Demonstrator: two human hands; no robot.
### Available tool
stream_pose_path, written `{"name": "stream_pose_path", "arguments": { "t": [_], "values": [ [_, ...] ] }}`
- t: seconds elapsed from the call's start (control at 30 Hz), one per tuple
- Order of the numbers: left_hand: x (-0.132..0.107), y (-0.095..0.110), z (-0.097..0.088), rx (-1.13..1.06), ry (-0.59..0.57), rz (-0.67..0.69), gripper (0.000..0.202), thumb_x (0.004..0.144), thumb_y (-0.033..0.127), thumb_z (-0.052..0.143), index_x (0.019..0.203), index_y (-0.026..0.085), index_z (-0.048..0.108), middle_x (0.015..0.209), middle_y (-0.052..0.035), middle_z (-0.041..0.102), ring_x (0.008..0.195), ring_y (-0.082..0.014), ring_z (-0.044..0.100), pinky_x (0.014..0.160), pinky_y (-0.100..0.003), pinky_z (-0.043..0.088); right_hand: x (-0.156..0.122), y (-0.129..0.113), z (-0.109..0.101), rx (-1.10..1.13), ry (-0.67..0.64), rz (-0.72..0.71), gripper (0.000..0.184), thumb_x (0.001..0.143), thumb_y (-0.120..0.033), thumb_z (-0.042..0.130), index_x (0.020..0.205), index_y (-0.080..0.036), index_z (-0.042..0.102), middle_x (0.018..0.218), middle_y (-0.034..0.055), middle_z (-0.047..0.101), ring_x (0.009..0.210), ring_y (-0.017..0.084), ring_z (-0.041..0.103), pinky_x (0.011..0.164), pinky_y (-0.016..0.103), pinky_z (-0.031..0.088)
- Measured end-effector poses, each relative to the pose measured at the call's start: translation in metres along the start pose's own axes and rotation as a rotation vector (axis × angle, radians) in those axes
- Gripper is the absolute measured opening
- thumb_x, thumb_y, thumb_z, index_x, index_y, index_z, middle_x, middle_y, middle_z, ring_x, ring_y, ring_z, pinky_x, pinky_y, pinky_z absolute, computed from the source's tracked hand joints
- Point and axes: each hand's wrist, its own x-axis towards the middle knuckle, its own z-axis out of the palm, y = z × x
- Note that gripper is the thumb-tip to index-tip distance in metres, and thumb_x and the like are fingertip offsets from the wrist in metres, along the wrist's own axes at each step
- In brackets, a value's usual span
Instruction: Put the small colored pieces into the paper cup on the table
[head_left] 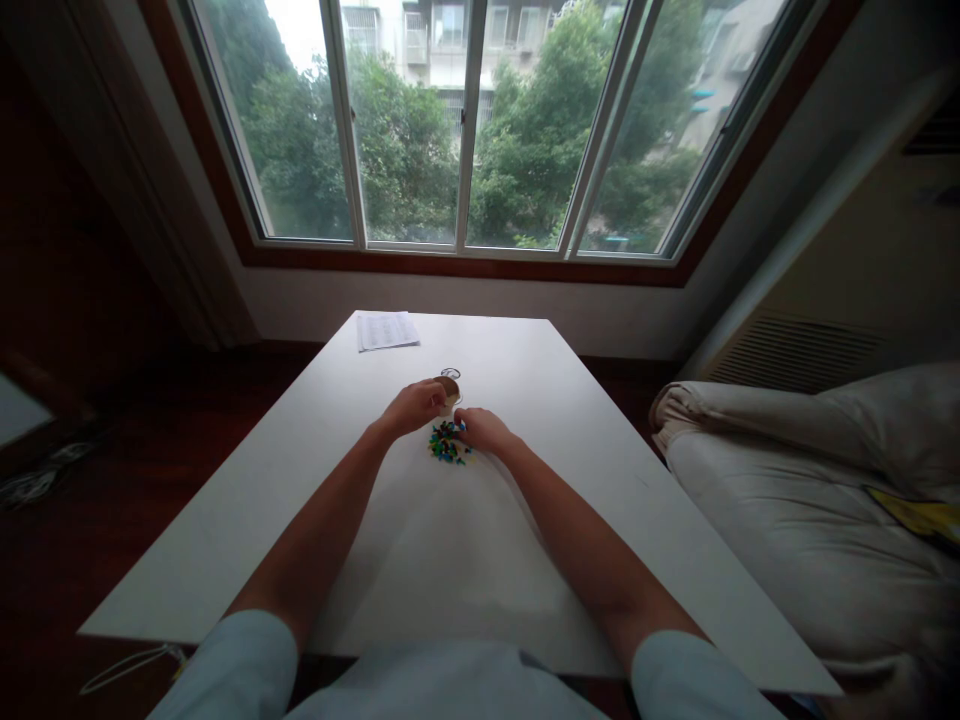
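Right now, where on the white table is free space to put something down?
Free: the wide near part of the table between the forearms, and both side strips. Crowded: the middle, where the left hand holds a small cup and the right hand touches coloured pieces.

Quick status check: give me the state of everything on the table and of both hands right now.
left hand: gripping the small cup
small cup: upright on the table
right hand: fingers on the coloured pieces
coloured pieces: loose pile on the table
paper sheet: flat, at the far edge
white table: bearing all these
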Motion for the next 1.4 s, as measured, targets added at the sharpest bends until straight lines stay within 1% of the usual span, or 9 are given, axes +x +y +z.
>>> {"name": "stream_pose_path", "arguments": {
  "t": [0.13, 0.23, 0.43, 0.63, 0.73, 0.93, 1.13, 1.27, 1.4],
  "values": [
    [0.007, 0.001, 0.011, 0.001, 0.193, -0.099, 0.01, 0.083, 0.015, 0.056, 0.085, 0.02, 0.065, 0.087, -0.0019, 0.062, 0.07, -0.0125, 0.056, 0.068, -0.025, 0.044, 0.001, 0.004, 0.005, -0.01, -0.025, 0.059, 0.027, 0.087, -0.033, 0.061, 0.111, -0.023, 0.064, 0.109, 0.0078, 0.07, 0.096, 0.021, 0.063, 0.072, 0.025, 0.04],
    [0.008, 0.0, 0.019, 0.017, 0.286, -0.182, 0.011, 0.087, 0.018, 0.055, 0.091, 0.021, 0.065, 0.095, -0.0026, 0.062, 0.072, -0.0128, 0.057, 0.068, -0.026, 0.044, 0.003, 0.005, 0.007, -0.008, -0.049, 0.07, 0.022, 0.087, -0.03, 0.06, 0.106, -0.023, 0.067, 0.106, 0.0073, 0.07, 0.095, 0.021, 0.064, 0.072, 0.025, 0.04],
    [0.003, -0.002, 0.019, 0.007, 0.335, -0.178, 0.014, 0.092, 0.02, 0.053, 0.098, 0.021, 0.065, 0.107, -0.004, 0.062, 0.076, -0.0128, 0.058, 0.071, -0.027, 0.045, 0.006, 0.006, 0.008, 0.017, -0.048, 0.042, 0.019, 0.084, -0.026, 0.06, 0.101, -0.023, 0.07, 0.103, 0.0058, 0.071, 0.094, 0.02, 0.063, 0.072, 0.024, 0.039],
    [-0.01, -0.011, 0.008, 0.028, 0.376, -0.238, 0.019, 0.093, 0.021, 0.047, 0.101, 0.019, 0.065, 0.106, -0.0053, 0.062, 0.069, -0.0112, 0.054, 0.072, -0.026, 0.045, 0.005, 0.008, 0.005, 0.044, -0.065, 0.012, 0.019, 0.082, -0.02, 0.06, 0.097, -0.022, 0.071, 0.099, 0.005, 0.071, 0.093, 0.019, 0.063, 0.072, 0.023, 0.039],
    [-0.02, -0.02, 0.007, 0.045, 0.409, -0.271, 0.02, 0.092, 0.019, 0.046, 0.099, 0.019, 0.065, 0.103, -0.0051, 0.062, 0.071, -0.0117, 0.054, 0.072, -0.026, 0.045, 0.004, 0.006, 0.001, 0.047, -0.027, 0.035, 0.017, 0.082, -0.019, 0.059, 0.095, -0.022, 0.07, 0.102, 0.0055, 0.071, 0.094, 0.019, 0.062, 0.07, 0.023, 0.038],
    [-0.035, -0.039, 0.023, 0.05, 0.295, -0.311, 0.02, 0.086, 0.014, 0.048, 0.095, 0.019, 0.066, 0.095, -0.0037, 0.066, 0.07, -0.0127, 0.056, 0.075, -0.027, 0.045, 0.004, -0.001, -0.01, 0.209, 0.218, 0.083, 0.014, 0.086, -0.022, 0.054, 0.096, -0.021, 0.064, 0.09, 0.0024, 0.069, 0.08, 0.015, 0.059, 0.068, 0.022, 0.036],
    [-0.039, -0.044, 0.041, 0.026, 0.063, -0.29, 0.021, 0.083, 0.015, 0.051, 0.093, 0.02, 0.069, 0.086, -0.0021, 0.069, 0.071, -0.0132, 0.056, 0.071, -0.025, 0.044, 0.009, -0.006, -0.016, 0.551, 0.429, 0.047, 0.016, 0.084, -0.026, 0.052, 0.096, -0.02, 0.061, 0.079, -0.0012, 0.064, 0.07, 0.013, 0.055, 0.066, 0.022, 0.04],
    [-0.04, -0.043, 0.051, 0.023, 0.006, -0.267, 0.021, 0.084, 0.019, 0.051, 0.093, 0.021, 0.07, 0.086, -0.0024, 0.07, 0.072, -0.0139, 0.057, 0.07, -0.026, 0.042, 0.019, -0.005, -0.013, 0.845, 0.404, 0.11, 0.018, 0.08, -0.032, 0.057, 0.093, -0.02, 0.061, 0.076, -0.0018, 0.063, 0.072, 0.014, 0.059, 0.068, 0.023, 0.047],
    [-0.04, -0.042, 0.059, 0.016, -0.025, -0.277, 0.022, 0.084, 0.021, 0.051, 0.093, 0.023, 0.071, 0.088, -0.0027, 0.071, 0.077, -0.0152, 0.06, 0.075, -0.026, 0.043, 0.028, -0.005, -0.011, 1.178, 0.358, 0.134, 0.026, 0.081, -0.032, 0.058, 0.103, -0.018, 0.06, 0.086, 0.002, 0.068, 0.075, 0.014, 0.063, 0.07, 0.027, 0.054]
  ]
}}
